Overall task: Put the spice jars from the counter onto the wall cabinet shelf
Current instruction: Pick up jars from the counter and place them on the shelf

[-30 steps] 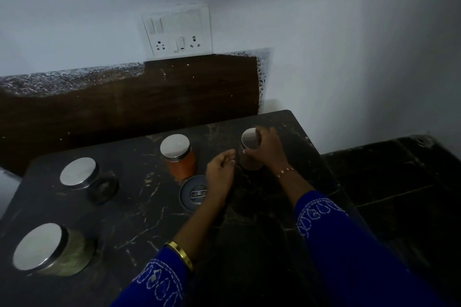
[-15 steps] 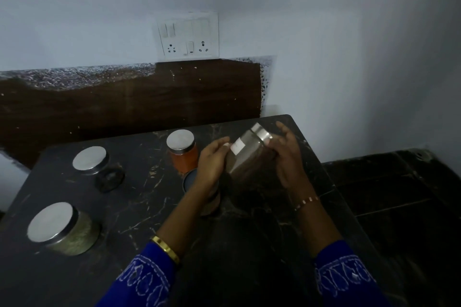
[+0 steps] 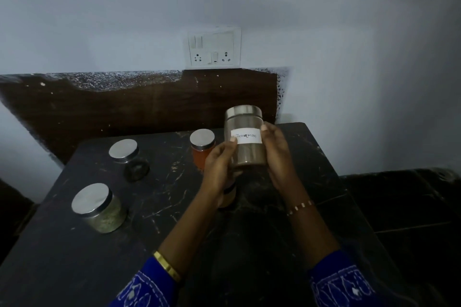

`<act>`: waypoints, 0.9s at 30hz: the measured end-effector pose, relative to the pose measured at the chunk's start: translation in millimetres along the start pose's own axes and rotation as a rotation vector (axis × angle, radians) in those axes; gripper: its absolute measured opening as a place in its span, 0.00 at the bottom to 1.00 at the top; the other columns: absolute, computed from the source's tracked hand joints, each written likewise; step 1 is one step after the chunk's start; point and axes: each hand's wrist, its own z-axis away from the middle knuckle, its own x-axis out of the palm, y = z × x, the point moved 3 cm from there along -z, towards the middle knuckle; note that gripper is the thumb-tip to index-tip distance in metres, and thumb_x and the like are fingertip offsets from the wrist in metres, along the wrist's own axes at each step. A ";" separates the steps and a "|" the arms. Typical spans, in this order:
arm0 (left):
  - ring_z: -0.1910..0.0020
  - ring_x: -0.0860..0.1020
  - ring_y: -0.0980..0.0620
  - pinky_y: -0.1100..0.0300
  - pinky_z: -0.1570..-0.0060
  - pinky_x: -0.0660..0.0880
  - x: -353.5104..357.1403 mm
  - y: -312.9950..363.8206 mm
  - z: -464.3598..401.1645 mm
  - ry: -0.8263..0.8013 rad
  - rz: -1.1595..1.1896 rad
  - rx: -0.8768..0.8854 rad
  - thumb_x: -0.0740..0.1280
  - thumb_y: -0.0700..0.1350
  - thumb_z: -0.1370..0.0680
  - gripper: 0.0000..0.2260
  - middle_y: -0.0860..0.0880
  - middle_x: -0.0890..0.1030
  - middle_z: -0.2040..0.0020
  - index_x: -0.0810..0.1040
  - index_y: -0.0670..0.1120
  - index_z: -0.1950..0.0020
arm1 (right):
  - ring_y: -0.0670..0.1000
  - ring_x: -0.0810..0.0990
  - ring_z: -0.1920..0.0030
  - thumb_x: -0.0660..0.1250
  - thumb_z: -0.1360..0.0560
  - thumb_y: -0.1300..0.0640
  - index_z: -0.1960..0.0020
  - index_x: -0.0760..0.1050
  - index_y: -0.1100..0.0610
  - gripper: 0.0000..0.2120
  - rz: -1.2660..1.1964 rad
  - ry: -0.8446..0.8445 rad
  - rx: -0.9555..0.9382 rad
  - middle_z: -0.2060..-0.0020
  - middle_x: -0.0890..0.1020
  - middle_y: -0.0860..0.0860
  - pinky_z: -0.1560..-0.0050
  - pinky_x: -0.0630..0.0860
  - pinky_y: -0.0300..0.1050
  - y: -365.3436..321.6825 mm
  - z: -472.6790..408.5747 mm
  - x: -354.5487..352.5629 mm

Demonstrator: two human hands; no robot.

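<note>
So both hands are wrapped around the labelled jar (image 3: 245, 141), left hand (image 3: 219, 169) and right hand (image 3: 277, 157) on opposite sides, holding it upright just above the bench (image 3: 174, 194). I'd keep that two-sided grip and keep it level going up — the wall cabinet shelf isn't in view. Three more jars — orange jar (image 3: 202, 148), dark jar (image 3: 129, 158), green jar (image 3: 98, 208) — wait on the left.

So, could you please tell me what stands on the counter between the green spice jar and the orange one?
In the head view, the dark-contents jar stands between the green jar and the orange jar.
</note>
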 end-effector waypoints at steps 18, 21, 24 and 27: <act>0.42 0.78 0.44 0.46 0.43 0.76 -8.7 32.6 32.4 0.093 -0.108 0.371 0.58 0.45 0.21 0.15 0.43 0.77 0.41 0.69 0.46 0.34 | 0.50 0.78 0.39 0.64 0.31 0.61 0.31 0.62 0.44 0.31 -0.050 -0.400 -0.133 0.40 0.77 0.49 0.45 0.79 0.45 -30.8 34.0 13.6; 0.43 0.78 0.48 0.55 0.49 0.80 -7.8 38.9 32.4 0.068 -0.121 0.405 0.58 0.45 0.21 0.18 0.44 0.77 0.40 0.67 0.44 0.31 | 0.52 0.76 0.37 0.64 0.31 0.62 0.36 0.65 0.40 0.28 -0.059 -0.398 -0.164 0.39 0.77 0.50 0.44 0.79 0.46 -35.8 35.5 16.7; 0.50 0.80 0.56 0.63 0.56 0.80 -8.8 48.5 30.1 0.038 -0.119 0.433 0.57 0.43 0.21 0.17 0.49 0.78 0.45 0.67 0.44 0.32 | 0.52 0.76 0.37 0.65 0.31 0.62 0.36 0.65 0.40 0.28 -0.064 -0.388 -0.189 0.38 0.77 0.50 0.43 0.79 0.47 -41.9 32.6 22.3; 0.55 0.82 0.61 0.67 0.59 0.80 -9.1 65.3 25.8 0.006 -0.114 0.464 0.56 0.41 0.21 0.16 0.49 0.79 0.48 0.67 0.42 0.33 | 0.50 0.77 0.38 0.65 0.32 0.61 0.37 0.66 0.40 0.28 -0.069 -0.367 -0.225 0.41 0.78 0.47 0.43 0.79 0.46 -50.3 26.0 31.6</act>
